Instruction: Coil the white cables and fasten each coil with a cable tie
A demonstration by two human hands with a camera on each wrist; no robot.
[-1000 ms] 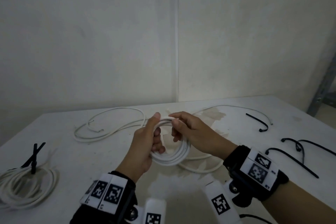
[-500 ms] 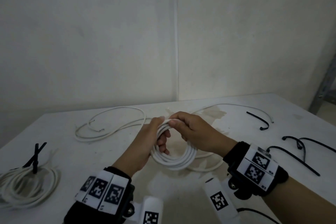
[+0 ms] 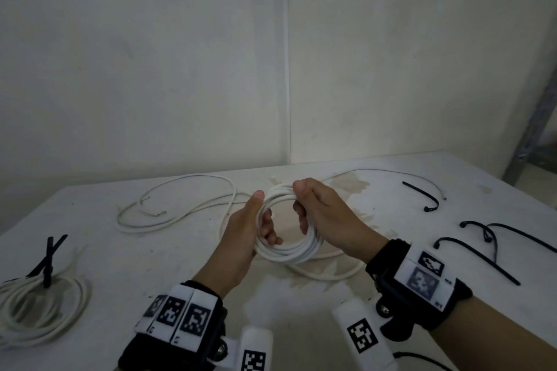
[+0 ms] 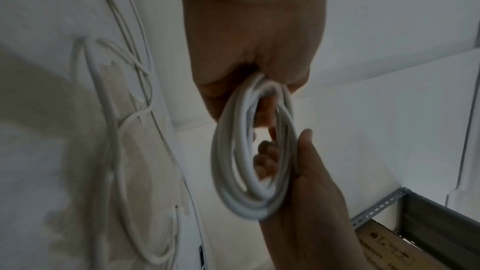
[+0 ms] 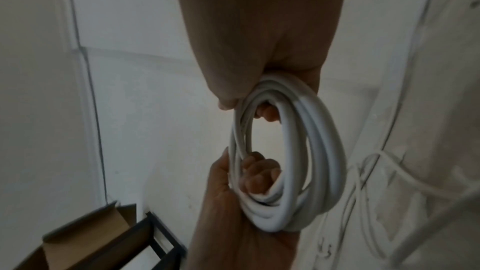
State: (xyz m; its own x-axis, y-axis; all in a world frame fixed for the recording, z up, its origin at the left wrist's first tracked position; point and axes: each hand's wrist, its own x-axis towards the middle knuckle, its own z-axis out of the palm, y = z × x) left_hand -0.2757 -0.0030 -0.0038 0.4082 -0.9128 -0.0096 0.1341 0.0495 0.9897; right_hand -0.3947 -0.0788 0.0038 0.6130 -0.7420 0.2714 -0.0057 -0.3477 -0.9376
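— Fingers of the left hand are curled through the white coil, with the thumb on the outside, so the hand grips the loops. Do you see the same on the other side?

— Yes. The right hand pinches the top of the coil, thumb above and curled fingers inside the ring. The coil is held between both hands, above the counter, not lying on it.

— How much of the task is done, in your opinion?

— One coil is finished, I think: the tied coil lies at the left edge of the counter, with a black cable tie closed on it. The coil in the hands has several turns, but a loose part of this cable seems to trail on the counter under the right wrist, so the winding is perhaps not complete. It has no tie.

— And what is left?

— Another white cable lies uncoiled on the far left of the counter. Some loose black cable ties wait on the right side, well apart from the hands. So, as I judge it: finish this coil, tie it, then coil and tie the remaining cable.
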